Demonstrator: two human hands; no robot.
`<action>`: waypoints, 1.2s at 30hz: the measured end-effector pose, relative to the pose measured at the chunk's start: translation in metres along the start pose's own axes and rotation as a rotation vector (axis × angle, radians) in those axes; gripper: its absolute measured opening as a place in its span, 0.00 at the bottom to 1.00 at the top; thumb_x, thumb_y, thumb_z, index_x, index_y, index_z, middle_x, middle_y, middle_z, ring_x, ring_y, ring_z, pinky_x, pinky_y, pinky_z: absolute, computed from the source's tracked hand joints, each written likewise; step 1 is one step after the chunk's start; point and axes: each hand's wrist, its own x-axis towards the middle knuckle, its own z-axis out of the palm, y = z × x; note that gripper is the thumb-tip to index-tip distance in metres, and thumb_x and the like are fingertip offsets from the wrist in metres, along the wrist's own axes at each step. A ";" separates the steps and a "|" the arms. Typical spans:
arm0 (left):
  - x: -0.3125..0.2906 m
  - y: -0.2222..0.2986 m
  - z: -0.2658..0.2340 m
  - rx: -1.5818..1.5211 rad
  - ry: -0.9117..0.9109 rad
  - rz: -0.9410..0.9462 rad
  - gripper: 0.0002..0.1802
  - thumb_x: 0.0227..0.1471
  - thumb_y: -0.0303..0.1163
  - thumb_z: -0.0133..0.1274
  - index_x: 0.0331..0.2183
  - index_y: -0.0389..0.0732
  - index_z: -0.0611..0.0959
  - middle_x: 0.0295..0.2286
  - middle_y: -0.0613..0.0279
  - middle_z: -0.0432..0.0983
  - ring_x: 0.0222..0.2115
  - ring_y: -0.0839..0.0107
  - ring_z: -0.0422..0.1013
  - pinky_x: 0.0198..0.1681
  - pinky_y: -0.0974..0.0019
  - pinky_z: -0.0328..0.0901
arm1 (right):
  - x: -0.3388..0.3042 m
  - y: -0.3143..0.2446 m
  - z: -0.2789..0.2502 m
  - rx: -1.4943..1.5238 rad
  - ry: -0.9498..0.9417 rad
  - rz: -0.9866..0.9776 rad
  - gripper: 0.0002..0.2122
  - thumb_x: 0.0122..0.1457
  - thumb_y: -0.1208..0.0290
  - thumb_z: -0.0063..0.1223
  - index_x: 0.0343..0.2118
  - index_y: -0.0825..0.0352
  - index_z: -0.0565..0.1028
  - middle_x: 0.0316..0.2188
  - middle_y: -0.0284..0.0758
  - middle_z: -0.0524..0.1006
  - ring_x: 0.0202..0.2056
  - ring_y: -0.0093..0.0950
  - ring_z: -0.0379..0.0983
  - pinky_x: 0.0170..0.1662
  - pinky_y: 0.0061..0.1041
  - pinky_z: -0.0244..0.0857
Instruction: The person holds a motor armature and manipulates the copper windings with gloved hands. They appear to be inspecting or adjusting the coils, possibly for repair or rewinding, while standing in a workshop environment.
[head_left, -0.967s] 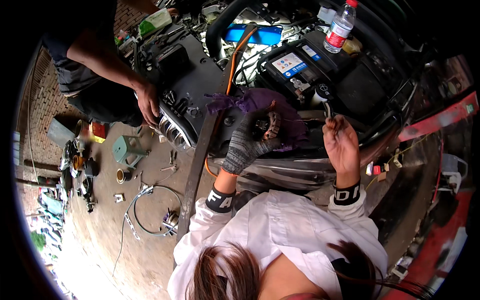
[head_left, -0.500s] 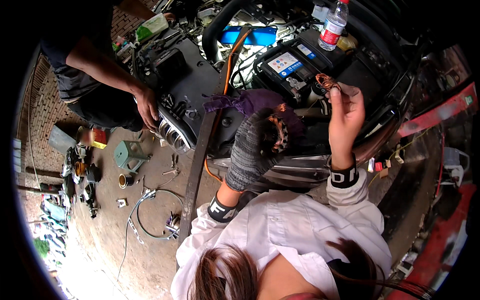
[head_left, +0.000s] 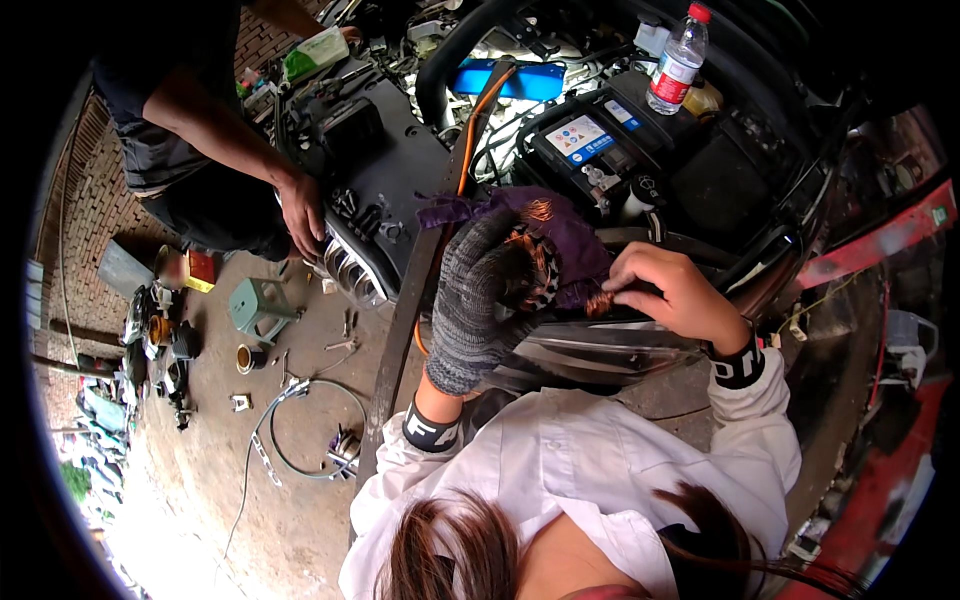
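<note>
- Car front end point(head_left: 610, 338), stripped for access: spans the area beyond the person, its dark crossmember edge just below the working hands.
- Co-worker point(head_left: 205, 125), dark clothing, at far left; one hand point(head_left: 302, 212) rests by the headlamp point(head_left: 352, 265).
- Long flat bar point(head_left: 398, 335), dark, runs lengthwise just left of the gloved hand.
- Battery point(head_left: 585, 143), black with a white-and-blue label, in the bay beyond the cloth.
- Purple cloth point(head_left: 580, 245), rumpled, over the front edge, beneath and beyond the wound part.
- Left hand point(head_left: 468, 300), grey knit glove: fingers curled around the left side of the wound part, clamped on it.
- Right hand point(head_left: 675, 287), bare: thumb and finger together, pinching wire.
- Copper-wound ring point(head_left: 549, 275), probably a stator: in the left hand, above the cloth. Its hollow faces up toward the head camera, tilted by an amount I cannot tell. No clear long axis; visible right-hand arc runs away from the person.
- Copper wire bundle point(head_left: 599, 304): at the right fingertips, right of the ring, pointing leftward and down; axis too small to fix.
- Judged step: handling wire beside the steadied ring. Next move calls for a firm left hold and pinch.
</note>
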 end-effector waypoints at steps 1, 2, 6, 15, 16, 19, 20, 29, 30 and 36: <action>0.000 -0.001 0.001 0.012 0.011 -0.004 0.39 0.29 0.28 0.75 0.46 0.40 0.73 0.52 0.45 0.67 0.52 0.49 0.67 0.53 0.53 0.64 | -0.002 0.001 -0.002 0.094 -0.029 0.012 0.06 0.52 0.81 0.59 0.32 0.71 0.74 0.34 0.36 0.74 0.35 0.30 0.73 0.39 0.26 0.68; -0.001 -0.002 0.002 0.024 0.022 -0.007 0.38 0.29 0.28 0.74 0.45 0.40 0.73 0.52 0.45 0.67 0.53 0.49 0.66 0.54 0.52 0.64 | -0.005 0.001 -0.004 0.188 -0.059 0.025 0.06 0.53 0.80 0.59 0.33 0.71 0.74 0.35 0.36 0.74 0.36 0.28 0.73 0.40 0.25 0.68; -0.003 -0.013 0.015 -0.040 0.005 0.025 0.36 0.30 0.28 0.73 0.45 0.39 0.75 0.55 0.43 0.65 0.55 0.48 0.65 0.56 0.52 0.62 | -0.015 0.009 0.004 0.963 -0.020 0.127 0.12 0.57 0.71 0.60 0.39 0.70 0.71 0.39 0.36 0.72 0.43 0.26 0.72 0.46 0.25 0.67; 0.002 0.004 0.020 -0.138 -0.105 0.023 0.38 0.30 0.27 0.72 0.47 0.38 0.76 0.57 0.44 0.63 0.57 0.47 0.63 0.58 0.53 0.60 | 0.033 0.019 0.034 1.549 0.455 -0.115 0.10 0.63 0.78 0.49 0.46 0.73 0.71 0.43 0.42 0.77 0.46 0.26 0.73 0.52 0.22 0.67; 0.002 0.005 0.021 -0.133 -0.105 0.032 0.38 0.30 0.27 0.72 0.48 0.38 0.76 0.57 0.44 0.63 0.57 0.47 0.63 0.58 0.53 0.60 | 0.036 0.013 0.035 1.549 0.491 -0.103 0.10 0.63 0.78 0.49 0.46 0.73 0.72 0.42 0.41 0.77 0.45 0.26 0.73 0.51 0.22 0.67; 0.007 0.008 0.021 -0.023 -0.126 0.009 0.38 0.30 0.28 0.71 0.48 0.38 0.75 0.56 0.45 0.64 0.55 0.46 0.64 0.56 0.53 0.62 | 0.039 -0.002 0.038 1.382 0.571 -0.102 0.11 0.62 0.76 0.51 0.46 0.71 0.70 0.43 0.41 0.75 0.43 0.25 0.72 0.45 0.21 0.66; 0.007 0.007 0.022 0.076 -0.116 0.005 0.38 0.32 0.29 0.72 0.48 0.38 0.74 0.55 0.46 0.66 0.48 0.55 0.71 0.50 0.56 0.67 | 0.037 -0.007 0.039 1.313 0.588 -0.109 0.11 0.62 0.76 0.52 0.46 0.71 0.69 0.43 0.41 0.74 0.42 0.26 0.71 0.45 0.23 0.65; -0.003 -0.005 0.027 -0.236 0.042 -0.572 0.37 0.31 0.41 0.74 0.43 0.39 0.75 0.35 0.55 0.76 0.36 0.62 0.74 0.40 0.61 0.71 | -0.006 -0.022 0.034 1.069 0.239 -0.145 0.10 0.56 0.78 0.60 0.37 0.72 0.69 0.38 0.42 0.70 0.39 0.25 0.70 0.45 0.24 0.66; -0.002 -0.006 0.029 -0.238 0.047 -0.578 0.37 0.31 0.41 0.74 0.43 0.39 0.75 0.35 0.55 0.76 0.36 0.61 0.74 0.40 0.61 0.71 | -0.010 -0.023 0.034 1.097 0.200 -0.115 0.10 0.54 0.83 0.58 0.37 0.72 0.70 0.38 0.42 0.71 0.40 0.25 0.70 0.47 0.25 0.64; -0.002 -0.010 0.036 -0.134 0.063 -0.524 0.36 0.31 0.40 0.74 0.42 0.39 0.75 0.36 0.55 0.76 0.37 0.62 0.75 0.41 0.62 0.71 | -0.015 -0.018 0.041 1.151 0.152 -0.152 0.09 0.54 0.87 0.55 0.36 0.72 0.70 0.34 0.42 0.72 0.35 0.26 0.71 0.41 0.24 0.67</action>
